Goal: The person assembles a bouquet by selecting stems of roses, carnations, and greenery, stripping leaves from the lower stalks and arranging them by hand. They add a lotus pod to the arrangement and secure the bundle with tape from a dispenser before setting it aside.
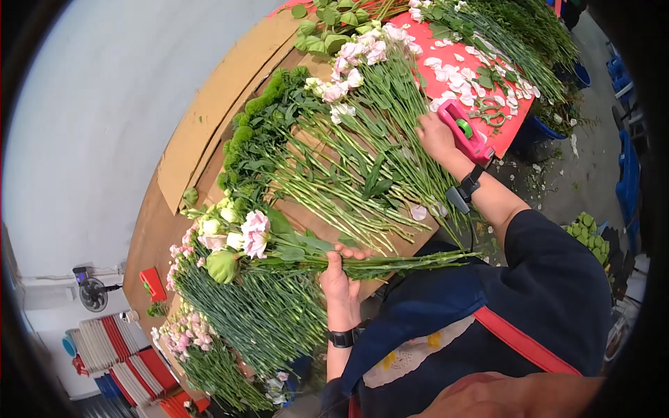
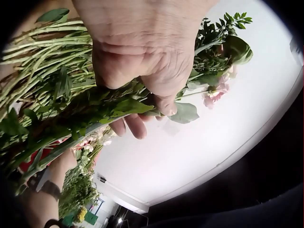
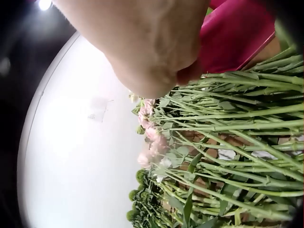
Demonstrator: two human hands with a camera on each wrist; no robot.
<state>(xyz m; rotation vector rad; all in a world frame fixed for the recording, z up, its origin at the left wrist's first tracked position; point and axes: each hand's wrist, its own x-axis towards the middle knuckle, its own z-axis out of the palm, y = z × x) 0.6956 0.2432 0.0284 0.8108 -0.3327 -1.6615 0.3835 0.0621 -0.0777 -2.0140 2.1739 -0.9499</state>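
My left hand [image 1: 339, 277] grips a bunch of flowers [image 1: 390, 262] around its stems, the thumb lying across them. At the bunch's left end are a ruffled pink bloom [image 1: 256, 235], pale blooms and a plump green bud [image 1: 222, 267]; the stems run right toward the apron. In the left wrist view, fingertips [image 2: 137, 127] show beneath the leafy stems. My right hand [image 1: 439, 139] is beside a pink tape dispenser [image 1: 456, 117] with a green core, over the pink-flower stems [image 1: 397, 90]. Its fingers are mostly hidden in the right wrist view, where the dispenser [image 3: 232, 40] shows behind it.
Rows of cut flowers cover the curved wooden table [image 1: 150, 230], among them fluffy green blooms [image 1: 265, 101] and a dense stem bundle [image 1: 265, 310]. Scissors [image 1: 490, 115] and scattered petals [image 1: 453, 80] lie on a red sheet. A blue bucket [image 1: 535, 136] stands beyond the table's edge.
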